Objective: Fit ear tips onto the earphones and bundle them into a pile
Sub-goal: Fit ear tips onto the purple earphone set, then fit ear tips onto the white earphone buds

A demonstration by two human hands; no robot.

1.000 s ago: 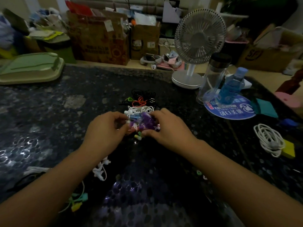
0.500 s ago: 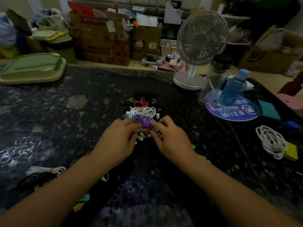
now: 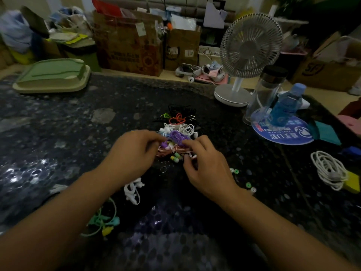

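A pile of coiled earphones (image 3: 180, 126) lies mid-table: black, orange and white bundles at the back, a purple bundle (image 3: 176, 136) in front. My left hand (image 3: 134, 153) pinches the left end of the purple bundle, and my right hand (image 3: 203, 163) pinches its right end with fingers curled. A pink coil (image 3: 166, 152) and small green and yellow ear tips (image 3: 175, 157) sit just under my fingers. White earphones (image 3: 132, 190) and mint-green earphones (image 3: 105, 222) lie near my left forearm. Loose green ear tips (image 3: 234, 171) lie right of my right hand.
A white desk fan (image 3: 244, 55), a clear flask (image 3: 267, 92) and a blue bottle (image 3: 285, 106) on a round blue mat stand at the back right. A white cable coil (image 3: 330, 169) lies far right, a green tray (image 3: 52, 75) at back left. Boxes line the far edge.
Both hands have stayed on the purple bundle at the front of the pile, shifting only slightly. The white earphones by my left forearm show again.
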